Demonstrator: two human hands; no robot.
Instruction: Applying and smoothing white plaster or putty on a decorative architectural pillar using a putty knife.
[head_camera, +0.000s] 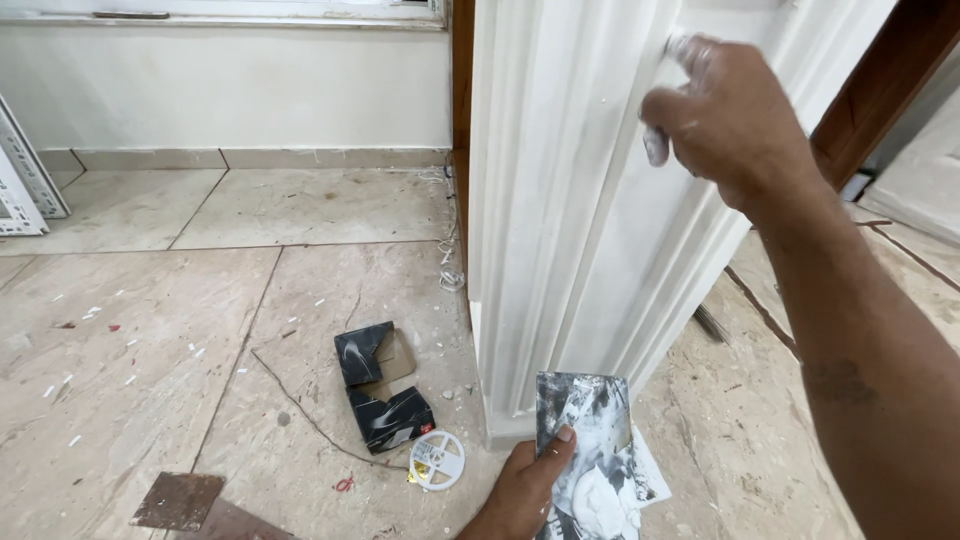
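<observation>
White filler paste sits in a soft heap on the flat board that my left hand grips low in the view, thumb pressed over the near edge and fingers hidden beneath. The board is dark and smeared with grey and white streaks, and it is held just in front of the foot of the white fluted door frame.

My right hand is up high against that frame, fingers curled in a loose fist. The fingertips are coated white and press on the moulding; whether they pinch anything small between them I cannot tell. The forearm runs down the right side of the view.

The frame stands upright, its long grooves streaked with grey dust. Behind its left edge shows a strip of brown wood.

The floor is pale marbled tile, littered with white flecks and chips. Near the frame's foot lies a torn black cardboard box, opened out, and just beside it a small white tape reel. A thin dark wire trails across the tile toward them. A brown scrap lies at the lower left. A white metal grille leans at the far left against the cream wall.
</observation>
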